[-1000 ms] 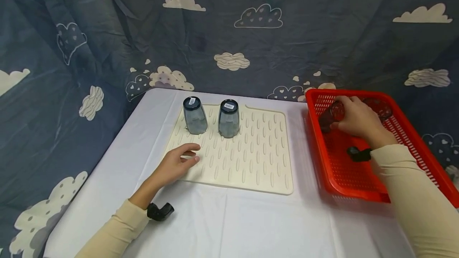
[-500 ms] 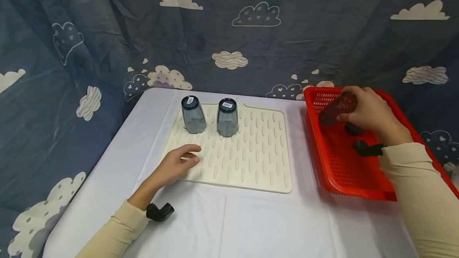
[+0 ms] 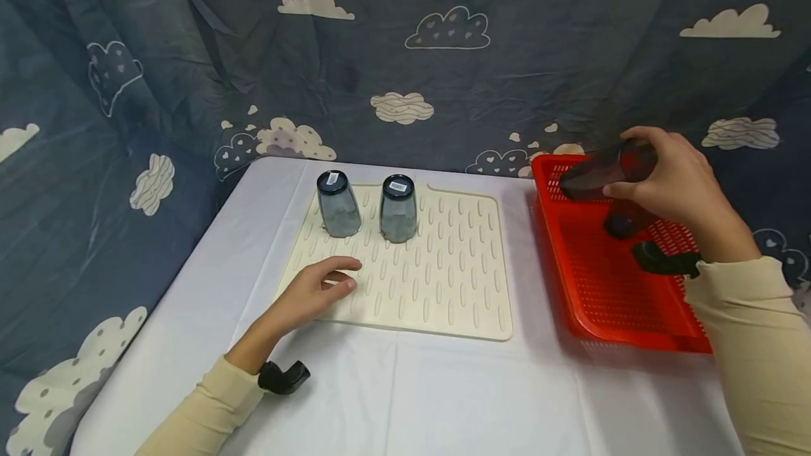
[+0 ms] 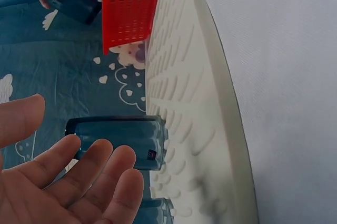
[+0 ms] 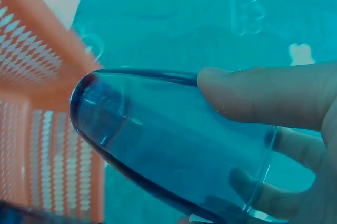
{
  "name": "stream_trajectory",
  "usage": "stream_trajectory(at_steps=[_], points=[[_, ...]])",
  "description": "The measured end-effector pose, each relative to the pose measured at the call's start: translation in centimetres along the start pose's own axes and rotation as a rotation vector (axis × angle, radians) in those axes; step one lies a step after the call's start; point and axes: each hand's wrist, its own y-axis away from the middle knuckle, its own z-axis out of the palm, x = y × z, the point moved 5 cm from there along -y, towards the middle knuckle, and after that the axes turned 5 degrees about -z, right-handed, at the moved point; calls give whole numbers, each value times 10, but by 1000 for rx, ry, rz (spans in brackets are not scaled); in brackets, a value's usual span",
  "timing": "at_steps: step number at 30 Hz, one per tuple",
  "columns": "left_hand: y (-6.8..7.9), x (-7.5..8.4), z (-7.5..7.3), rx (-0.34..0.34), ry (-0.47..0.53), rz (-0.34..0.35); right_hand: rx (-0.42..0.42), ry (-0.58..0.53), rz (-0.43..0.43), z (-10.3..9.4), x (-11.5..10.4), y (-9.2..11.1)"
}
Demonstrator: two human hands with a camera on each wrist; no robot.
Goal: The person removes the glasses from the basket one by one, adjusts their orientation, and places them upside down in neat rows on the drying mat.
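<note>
My right hand grips a dark blue glass tumbler above the red plastic basket, holding it tilted nearly on its side. In the right wrist view the thumb lies along the tumbler, with fingers on its far side. A second tumbler lies in the basket below, partly hidden by the hand. Over the cream ridged mat, my left hand hovers with relaxed fingers and holds nothing. Two blue-grey tumblers, the left one and the right one, stand upside down on the mat's back part.
A white cloth covers the table. Behind it hangs a dark curtain with a cloud print. The basket's raised rim stands to the right of the mat. Each wrist wears a black camera mount, such as the left one.
My right hand has lifted the tumbler from inside the basket, up and to the right, uncovering another tumbler below. The left hand has barely moved.
</note>
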Motion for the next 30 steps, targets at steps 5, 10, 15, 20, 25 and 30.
stream_trajectory(at_steps=[5,10,15,20,25,30], points=[[2,3,-1,-5,5,8,12,-43,8,-10,-18,6],[2,8,-3,9,21,11,22,-76,-10,-15,-33,13],[1,14,-5,19,37,34,22,-134,-17,-16,-46,21],[-5,19,-4,37,54,54,14,-185,-9,-12,-56,29],[-8,26,-1,45,106,60,33,-209,-29,-7,-66,37],[-9,34,1,47,126,66,80,-257,-89,-5,-79,44]])
